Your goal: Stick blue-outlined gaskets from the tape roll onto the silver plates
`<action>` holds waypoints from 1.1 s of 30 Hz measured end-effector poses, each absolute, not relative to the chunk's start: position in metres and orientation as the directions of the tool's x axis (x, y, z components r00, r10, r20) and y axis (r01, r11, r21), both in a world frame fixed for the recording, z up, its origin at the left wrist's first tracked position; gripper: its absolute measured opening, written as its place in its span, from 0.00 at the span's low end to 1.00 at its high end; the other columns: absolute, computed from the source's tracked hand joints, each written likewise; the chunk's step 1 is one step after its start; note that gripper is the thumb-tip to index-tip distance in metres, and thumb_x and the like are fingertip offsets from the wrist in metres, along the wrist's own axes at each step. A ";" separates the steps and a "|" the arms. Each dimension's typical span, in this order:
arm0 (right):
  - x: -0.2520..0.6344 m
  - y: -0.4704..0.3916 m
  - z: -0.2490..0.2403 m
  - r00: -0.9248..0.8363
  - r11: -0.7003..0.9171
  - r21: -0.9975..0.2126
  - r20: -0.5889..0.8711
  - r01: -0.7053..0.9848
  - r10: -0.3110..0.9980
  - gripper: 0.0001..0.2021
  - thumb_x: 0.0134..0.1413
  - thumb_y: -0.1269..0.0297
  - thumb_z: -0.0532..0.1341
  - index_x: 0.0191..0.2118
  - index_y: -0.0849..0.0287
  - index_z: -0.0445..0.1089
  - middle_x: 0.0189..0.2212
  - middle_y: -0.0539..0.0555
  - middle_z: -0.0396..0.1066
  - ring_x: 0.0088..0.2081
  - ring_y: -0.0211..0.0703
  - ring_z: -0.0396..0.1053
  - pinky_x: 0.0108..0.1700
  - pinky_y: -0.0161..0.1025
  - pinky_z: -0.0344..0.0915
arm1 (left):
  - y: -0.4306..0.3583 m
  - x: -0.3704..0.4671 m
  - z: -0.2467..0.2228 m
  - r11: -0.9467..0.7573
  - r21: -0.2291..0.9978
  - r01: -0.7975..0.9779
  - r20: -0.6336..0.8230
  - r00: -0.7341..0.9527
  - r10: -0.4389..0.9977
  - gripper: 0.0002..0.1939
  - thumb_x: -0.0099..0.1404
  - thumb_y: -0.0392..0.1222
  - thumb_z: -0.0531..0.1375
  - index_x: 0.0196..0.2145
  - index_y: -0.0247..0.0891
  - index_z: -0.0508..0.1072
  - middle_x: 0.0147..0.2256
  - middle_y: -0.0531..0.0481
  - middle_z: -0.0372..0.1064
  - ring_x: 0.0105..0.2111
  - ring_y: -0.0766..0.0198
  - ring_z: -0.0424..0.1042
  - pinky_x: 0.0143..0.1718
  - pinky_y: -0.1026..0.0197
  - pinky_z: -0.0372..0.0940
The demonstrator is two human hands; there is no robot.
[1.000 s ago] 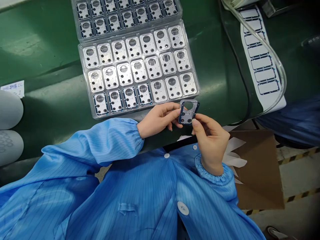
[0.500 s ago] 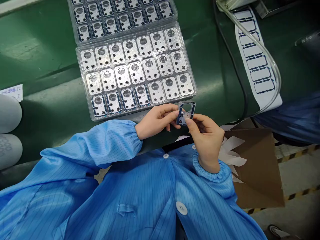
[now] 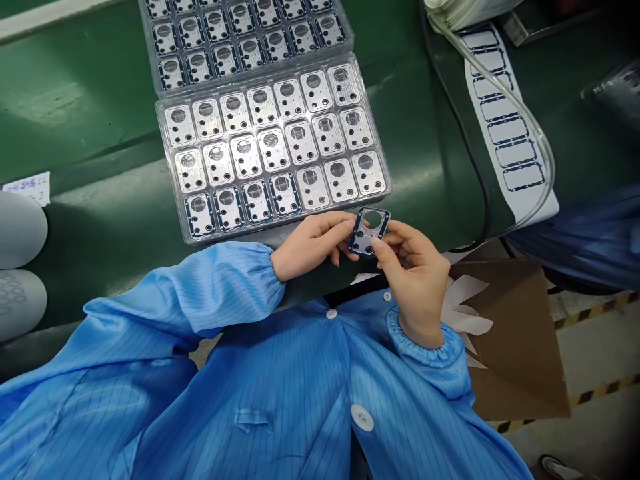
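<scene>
Between my two hands is a small metal plate [image 3: 369, 230] with dark blue edge strips and a large round opening. My left hand [image 3: 320, 241] pinches its left edge, fingers closed. On the other side, my right hand [image 3: 415, 267] grips the lower right edge, the thumb on its face. Just beyond my hands lies a clear tray [image 3: 273, 223] with rows of silver plates; several in the near row at the left have dark blue edges. Behind it a second tray [image 3: 255, 67] holds plates with dark blue edges.
A white sheet of dark blue frames [image 3: 530, 197] lies at the right, crossed by a clear tube [image 3: 543, 143], with a black cable [image 3: 467, 133] beside it. A cardboard box [image 3: 525, 333] with white strips stands below the table edge. White rounded objects [image 3: 20, 303] are at the left.
The held plate has tilted slightly, and its lower holes show more clearly beside my right thumb. Both hands keep their hold. The view has shifted a little.
</scene>
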State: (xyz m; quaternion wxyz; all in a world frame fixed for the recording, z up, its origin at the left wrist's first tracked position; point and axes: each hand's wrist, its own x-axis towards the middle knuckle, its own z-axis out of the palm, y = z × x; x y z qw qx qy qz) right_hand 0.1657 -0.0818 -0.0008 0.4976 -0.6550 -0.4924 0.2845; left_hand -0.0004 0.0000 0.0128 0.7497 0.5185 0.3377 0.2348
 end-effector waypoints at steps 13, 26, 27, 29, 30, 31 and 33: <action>0.166 -0.080 0.000 0.337 0.027 -0.860 0.229 0.509 0.913 0.18 0.61 0.58 0.63 0.54 0.57 0.71 0.31 0.50 0.76 0.26 0.36 0.70 0.30 0.37 0.72 | -0.004 0.003 0.007 0.334 0.942 -0.036 -0.239 0.628 0.741 0.14 0.60 0.40 0.68 0.41 0.32 0.70 0.32 0.52 0.71 0.31 0.71 0.72 0.39 0.65 0.69; 0.165 -0.073 -0.004 0.061 0.204 -0.335 0.635 0.920 0.770 0.12 0.63 0.68 0.61 0.51 0.55 0.75 0.41 0.58 0.78 0.39 0.46 0.78 0.40 0.40 0.74 | -0.008 0.006 0.004 0.268 0.960 -0.078 -0.167 0.607 0.777 0.11 0.61 0.38 0.67 0.38 0.33 0.68 0.31 0.54 0.67 0.30 0.73 0.67 0.36 0.68 0.66; 0.164 -0.073 -0.003 0.076 0.213 -0.368 0.633 0.905 0.771 0.12 0.63 0.68 0.61 0.50 0.55 0.75 0.41 0.58 0.78 0.39 0.46 0.78 0.40 0.40 0.75 | -0.009 0.006 0.004 0.259 0.963 -0.070 -0.165 0.607 0.778 0.11 0.61 0.37 0.66 0.38 0.33 0.69 0.31 0.54 0.67 0.30 0.73 0.67 0.36 0.68 0.66; 0.166 -0.071 0.000 0.112 0.214 -0.437 0.609 0.874 0.785 0.12 0.64 0.66 0.60 0.51 0.55 0.75 0.42 0.58 0.76 0.38 0.45 0.77 0.39 0.41 0.76 | -0.009 0.006 0.005 0.232 0.972 -0.032 -0.166 0.604 0.780 0.09 0.63 0.37 0.64 0.39 0.33 0.69 0.31 0.53 0.67 0.30 0.72 0.66 0.36 0.67 0.65; 0.167 -0.069 0.002 0.113 0.216 -0.454 0.595 0.864 0.796 0.12 0.64 0.65 0.60 0.51 0.55 0.75 0.43 0.58 0.76 0.38 0.45 0.77 0.39 0.41 0.76 | -0.010 0.006 0.005 0.214 0.977 -0.007 -0.167 0.605 0.778 0.09 0.63 0.37 0.63 0.40 0.33 0.70 0.31 0.53 0.67 0.30 0.72 0.66 0.36 0.67 0.65; 0.168 -0.067 0.005 0.098 0.227 -0.456 0.585 0.861 0.805 0.13 0.64 0.64 0.60 0.52 0.55 0.74 0.44 0.58 0.75 0.39 0.46 0.77 0.40 0.42 0.76 | -0.010 0.006 0.005 0.195 0.981 0.019 -0.166 0.609 0.776 0.08 0.63 0.37 0.63 0.40 0.33 0.70 0.31 0.53 0.67 0.30 0.71 0.65 0.36 0.67 0.65; 0.171 -0.064 0.009 0.037 0.263 -0.440 0.564 0.859 0.825 0.15 0.64 0.63 0.60 0.55 0.56 0.73 0.45 0.59 0.75 0.41 0.47 0.76 0.43 0.43 0.76 | -0.011 0.006 0.005 0.152 0.987 0.058 -0.155 0.616 0.772 0.08 0.64 0.38 0.61 0.41 0.33 0.71 0.30 0.53 0.65 0.30 0.71 0.64 0.34 0.67 0.64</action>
